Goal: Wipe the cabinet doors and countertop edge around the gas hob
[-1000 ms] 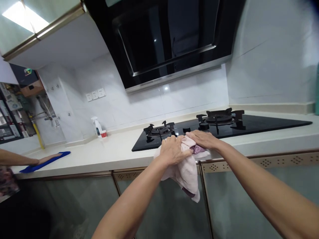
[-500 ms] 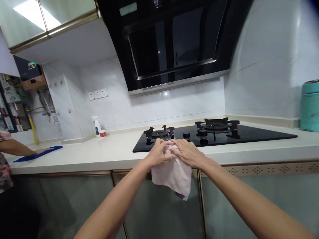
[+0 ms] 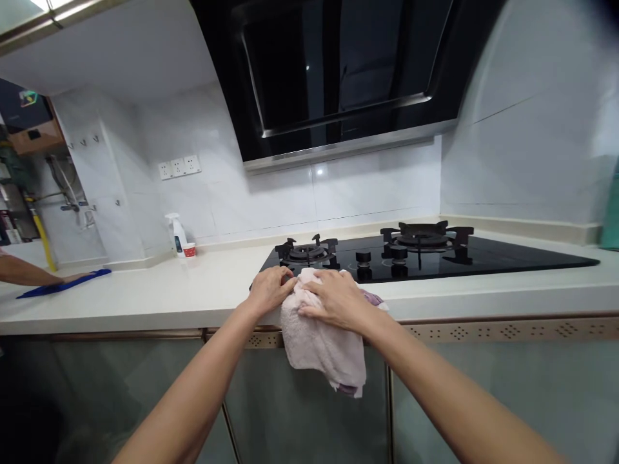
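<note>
A pale pink cloth (image 3: 324,345) hangs over the front edge of the counter, before the black gas cooktop (image 3: 498,260). My right hand (image 3: 338,299) is closed on its upper part, thumb and fingers pressing into the bunched fabric. At the cloth's upper left edge is my left hand (image 3: 271,290), its fingers curled and its thumb touching the fabric; the fingertips are partly hidden. Purple patches show at the cloth's right side and bottom corner. Just beyond my hands stand the left burner (image 3: 309,253) and the control knobs (image 3: 363,258).
Another person's hand (image 3: 70,278) lies on a blue cloth (image 3: 58,287) at the far left of the white counter (image 3: 193,293). A spray bottle (image 3: 176,235) and a red-and-white cup (image 3: 189,250) stand near the wall. The black range hood (image 3: 338,71) overhangs the cooktop.
My left hand has shifted left, away from my right hand, and the cloth has spread wider between them. The view has tilted down and turned slightly right.
</note>
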Motion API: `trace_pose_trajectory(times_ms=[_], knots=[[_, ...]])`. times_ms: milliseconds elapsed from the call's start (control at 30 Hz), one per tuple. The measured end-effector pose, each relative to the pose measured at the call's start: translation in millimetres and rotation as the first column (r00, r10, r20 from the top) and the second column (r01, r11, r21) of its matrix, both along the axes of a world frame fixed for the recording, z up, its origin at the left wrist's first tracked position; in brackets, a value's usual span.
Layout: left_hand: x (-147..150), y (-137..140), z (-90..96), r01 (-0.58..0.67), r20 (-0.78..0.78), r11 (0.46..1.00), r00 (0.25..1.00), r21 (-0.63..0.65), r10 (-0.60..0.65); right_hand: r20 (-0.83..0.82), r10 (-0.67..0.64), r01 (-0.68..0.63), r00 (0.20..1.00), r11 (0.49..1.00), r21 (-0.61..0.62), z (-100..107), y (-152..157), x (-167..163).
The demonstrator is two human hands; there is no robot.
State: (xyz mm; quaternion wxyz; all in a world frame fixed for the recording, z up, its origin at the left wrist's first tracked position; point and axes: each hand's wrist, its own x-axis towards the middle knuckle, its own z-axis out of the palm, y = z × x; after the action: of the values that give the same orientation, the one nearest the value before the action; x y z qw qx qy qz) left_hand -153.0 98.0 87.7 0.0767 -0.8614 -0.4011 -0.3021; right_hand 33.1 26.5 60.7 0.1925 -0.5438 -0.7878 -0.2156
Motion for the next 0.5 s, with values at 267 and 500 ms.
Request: trace_pose_trajectory(times_ms=[267, 500], knots=[[-5, 9, -7.6, -0.057, -0.148, 0.986, 0.988, -0.155, 0.034, -0.124, 0.158, -0.163, 0.980, 0.986, -0.030, -2, -2, 59], [-6, 6, -6.8, 0.003, -0.134, 0.979, 0.991, -0.202, -0.031, -0.211, -0.055, 0.023, 0.976, 0.988, -0.150, -5, -19, 143]])
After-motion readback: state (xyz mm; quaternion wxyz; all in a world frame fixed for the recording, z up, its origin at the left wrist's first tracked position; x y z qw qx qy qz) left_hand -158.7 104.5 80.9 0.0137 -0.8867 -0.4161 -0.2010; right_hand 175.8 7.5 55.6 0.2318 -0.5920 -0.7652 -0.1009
